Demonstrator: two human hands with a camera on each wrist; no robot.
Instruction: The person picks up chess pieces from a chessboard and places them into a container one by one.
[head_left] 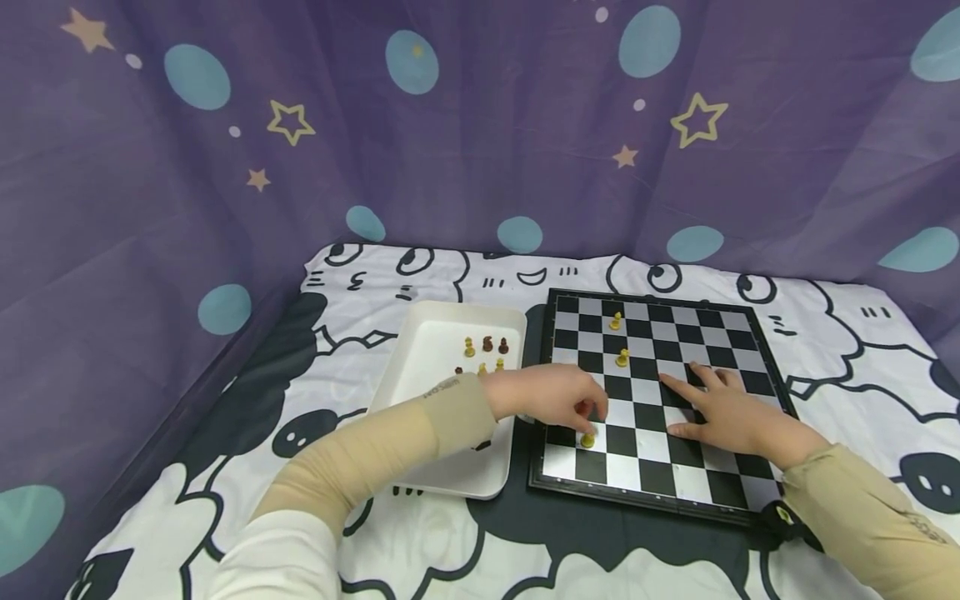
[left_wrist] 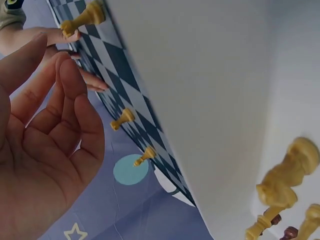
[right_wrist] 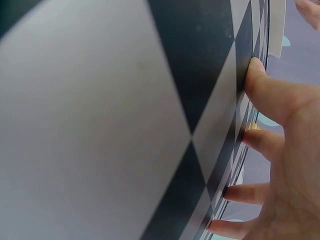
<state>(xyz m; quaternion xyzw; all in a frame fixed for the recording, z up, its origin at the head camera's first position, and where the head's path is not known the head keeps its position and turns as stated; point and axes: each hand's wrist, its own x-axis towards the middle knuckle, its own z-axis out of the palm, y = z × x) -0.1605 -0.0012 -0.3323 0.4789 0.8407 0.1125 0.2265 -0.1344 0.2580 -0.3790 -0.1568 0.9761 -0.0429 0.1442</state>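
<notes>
My left hand (head_left: 558, 398) is over the board's left edge, its fingers loosely curved. A yellow chess piece (head_left: 588, 440) stands on a square near the front left corner, right by the fingertips. In the left wrist view a gap shows between thumb and fingers, with that chess piece (left_wrist: 84, 19) upright just beyond them. My right hand (head_left: 723, 412) rests on the right half of the chessboard (head_left: 645, 492), fingers spread. The right wrist view has its fingertips (right_wrist: 255, 65) touching the squares. Two more yellow chess pieces (head_left: 622, 358) stand farther back on the board's left side.
Left of the board lies a white tray (head_left: 427, 310) with several yellow and dark brown chess pieces (head_left: 487, 343) in it; my left forearm crosses over it. A small dark round object (head_left: 782, 512) is at the board's front right corner. A purple curtain (head_left: 480, 125) hangs behind.
</notes>
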